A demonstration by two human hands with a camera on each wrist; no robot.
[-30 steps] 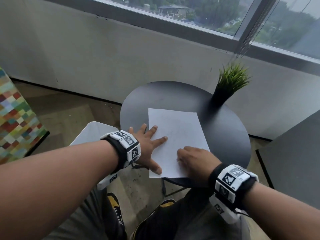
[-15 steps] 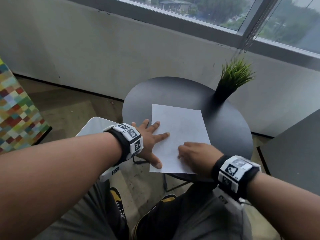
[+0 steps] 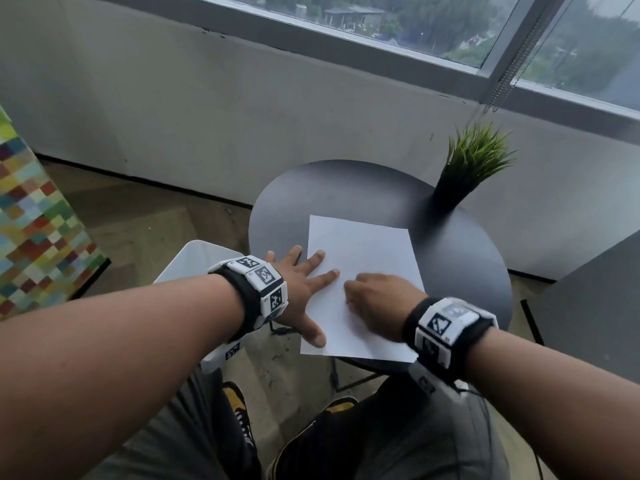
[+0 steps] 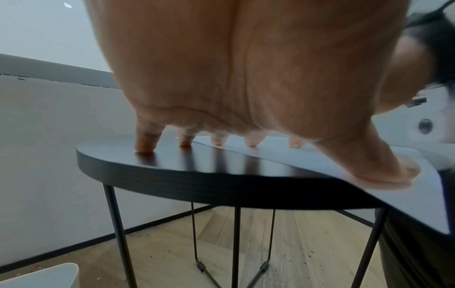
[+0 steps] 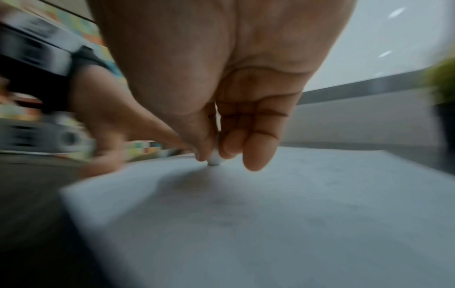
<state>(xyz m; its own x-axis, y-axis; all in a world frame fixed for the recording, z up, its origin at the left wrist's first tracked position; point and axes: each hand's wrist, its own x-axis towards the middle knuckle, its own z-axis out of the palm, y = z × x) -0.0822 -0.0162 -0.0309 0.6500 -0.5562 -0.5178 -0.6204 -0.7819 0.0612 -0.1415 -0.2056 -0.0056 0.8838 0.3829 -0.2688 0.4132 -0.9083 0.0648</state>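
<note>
A white sheet of paper lies on a small round black table, its near edge hanging past the rim. My left hand lies flat with fingers spread, pressing on the sheet's left edge; the left wrist view shows the fingertips on the table and the thumb on the paper. My right hand is curled over the sheet's near middle. In the right wrist view its thumb and fingers pinch a small white stub whose tip touches the paper.
A potted grass plant stands at the table's far right edge. A white stool or bin sits left of the table, a colourful checkered panel further left, and a grey block to the right. My knees are under the near edge.
My right hand has shifted a little to the left across the sheet, and its wrist view is blurred by motion. The left hand keeps pressing in the same spot.
</note>
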